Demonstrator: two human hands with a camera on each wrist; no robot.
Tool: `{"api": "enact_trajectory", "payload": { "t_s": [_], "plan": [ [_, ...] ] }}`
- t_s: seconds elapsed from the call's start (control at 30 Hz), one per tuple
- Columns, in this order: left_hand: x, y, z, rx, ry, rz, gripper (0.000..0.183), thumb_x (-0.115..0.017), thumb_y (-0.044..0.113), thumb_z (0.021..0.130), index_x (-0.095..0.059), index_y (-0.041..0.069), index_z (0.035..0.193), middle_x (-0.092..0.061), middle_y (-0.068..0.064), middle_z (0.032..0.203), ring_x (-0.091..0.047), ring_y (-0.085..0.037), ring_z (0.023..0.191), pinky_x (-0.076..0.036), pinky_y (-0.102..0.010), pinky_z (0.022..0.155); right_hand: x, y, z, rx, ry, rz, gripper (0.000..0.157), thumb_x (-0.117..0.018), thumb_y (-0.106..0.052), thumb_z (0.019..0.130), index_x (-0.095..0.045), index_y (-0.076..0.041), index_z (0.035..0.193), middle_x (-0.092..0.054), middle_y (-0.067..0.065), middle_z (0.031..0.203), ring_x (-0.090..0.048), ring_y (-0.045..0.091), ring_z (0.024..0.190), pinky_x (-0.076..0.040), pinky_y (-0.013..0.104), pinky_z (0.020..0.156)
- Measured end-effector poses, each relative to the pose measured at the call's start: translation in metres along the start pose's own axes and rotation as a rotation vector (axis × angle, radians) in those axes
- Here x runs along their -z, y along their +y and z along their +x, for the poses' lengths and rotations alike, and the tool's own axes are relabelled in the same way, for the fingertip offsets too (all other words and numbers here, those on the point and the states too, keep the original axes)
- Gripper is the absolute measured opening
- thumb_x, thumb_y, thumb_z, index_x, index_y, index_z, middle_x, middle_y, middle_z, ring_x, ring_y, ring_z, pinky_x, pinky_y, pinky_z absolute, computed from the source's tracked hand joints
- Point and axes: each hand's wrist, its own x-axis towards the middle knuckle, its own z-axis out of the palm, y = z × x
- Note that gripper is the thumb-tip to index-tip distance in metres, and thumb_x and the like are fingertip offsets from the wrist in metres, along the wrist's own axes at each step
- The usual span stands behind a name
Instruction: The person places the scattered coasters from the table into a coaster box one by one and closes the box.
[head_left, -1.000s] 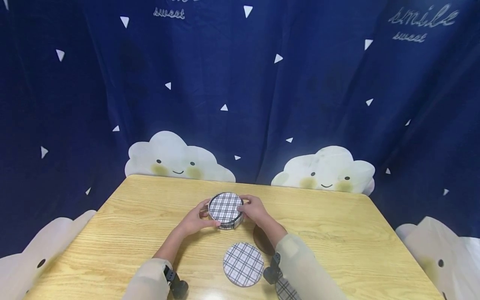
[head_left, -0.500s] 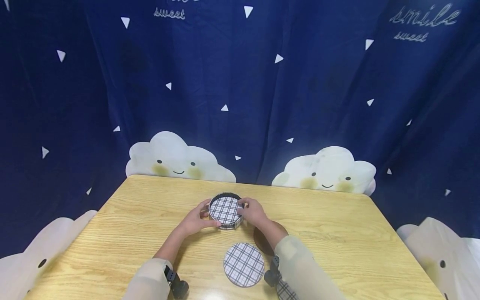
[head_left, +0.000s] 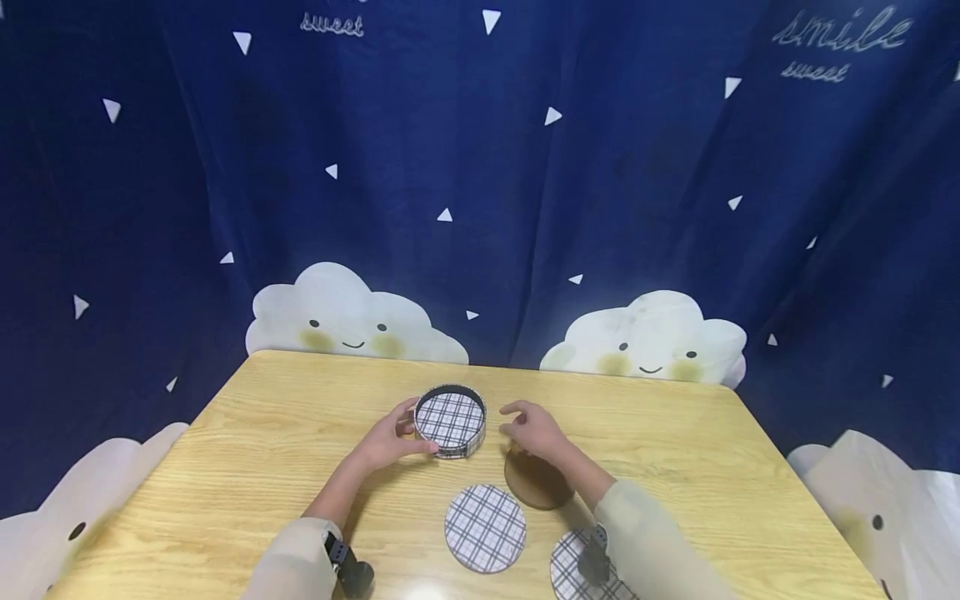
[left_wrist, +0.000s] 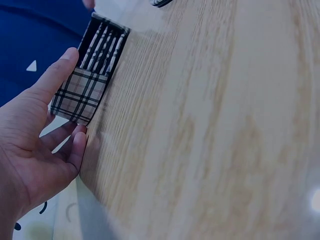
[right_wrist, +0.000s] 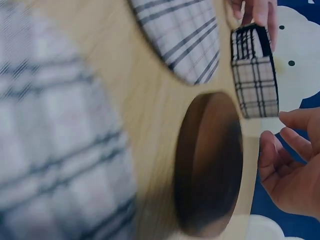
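Between the curled thumb and fingers of the left hand (head_left: 386,442) sits a round, shallow holder covered in black-and-white plaid (head_left: 463,448), upright on the pale yellow wood-grain table (head_left: 225,467). Its left side is gripped, the thumb against the near edge and the other fingers farther round. Inside, below the dark inner rim, lies a flat round plaid disc (head_left: 450,421); beyond the thumb tip, thin plaid edges (left_wrist: 102,50) show through an opening in the wall. To the right of that grip, across a small gap from the holder, is the right hand (head_left: 536,433), fingers loosely bent, with nothing held. Just nearer the body than those fingers, partly under the hand, lies a round brown disc (head_left: 540,490) (wood or something else, I cannot tell). Nearer still are two loose, round plaid coasters: one (head_left: 485,529) between the forearms, the other (head_left: 570,567) partly hidden by the right wrist's dark camera (head_left: 595,562).
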Motion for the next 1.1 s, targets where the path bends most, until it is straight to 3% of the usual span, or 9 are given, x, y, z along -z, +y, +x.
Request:
{"api": "enact_trajectory", "payload": {
  "t_s": [0.4, 0.67, 0.93, 1.1],
  "plan": [
    [-0.001, -0.006, 0.003, -0.003, 0.007, -0.007, 0.098, -0.083, 0.031, 0.068, -0.028, 0.014, 0.147, -0.043, -0.019, 0.142, -0.047, -0.039, 0.125, -0.048, -0.046, 0.097, 0.035, 0.026, -0.042, 0.078, -0.067, -0.079, 0.031, -0.060, -0.007, 0.086, -0.058, 0.001, 0.116, -0.060, 0.010, 0.082, -0.059, 0.017, 0.058, -0.048, 0.025, 0.048],
    [-0.001, -0.005, 0.005, -0.007, 0.001, -0.014, 0.098, -0.083, 0.030, 0.069, -0.027, 0.014, 0.147, -0.042, -0.019, 0.143, -0.047, -0.039, 0.125, -0.049, -0.046, 0.096, 0.052, 0.037, -0.064, 0.176, -0.069, -0.184, 0.028, -0.067, -0.012, 0.083, -0.062, -0.002, 0.109, -0.061, 0.005, 0.081, -0.052, 0.010, 0.066, -0.045, 0.019, 0.050],
    [-0.001, -0.005, 0.006, 0.001, -0.001, -0.002, 0.097, -0.083, 0.032, 0.069, -0.028, 0.015, 0.147, -0.042, -0.017, 0.143, -0.048, -0.037, 0.125, -0.049, -0.045, 0.097, 0.066, 0.051, -0.089, 0.272, -0.225, -0.241, 0.021, -0.068, -0.022, 0.084, -0.064, -0.010, 0.101, -0.063, -0.004, 0.087, -0.052, 0.003, 0.072, -0.047, 0.018, 0.062],
    [-0.001, -0.006, 0.006, -0.002, -0.002, 0.004, 0.097, -0.082, 0.032, 0.070, -0.026, 0.014, 0.147, -0.042, -0.019, 0.143, -0.048, -0.038, 0.126, -0.048, -0.046, 0.098, 0.071, 0.060, -0.102, 0.281, -0.305, -0.246, 0.025, -0.070, -0.027, 0.082, -0.065, -0.011, 0.101, -0.063, -0.002, 0.090, -0.053, 0.003, 0.076, -0.048, 0.018, 0.065]
  ]
}}
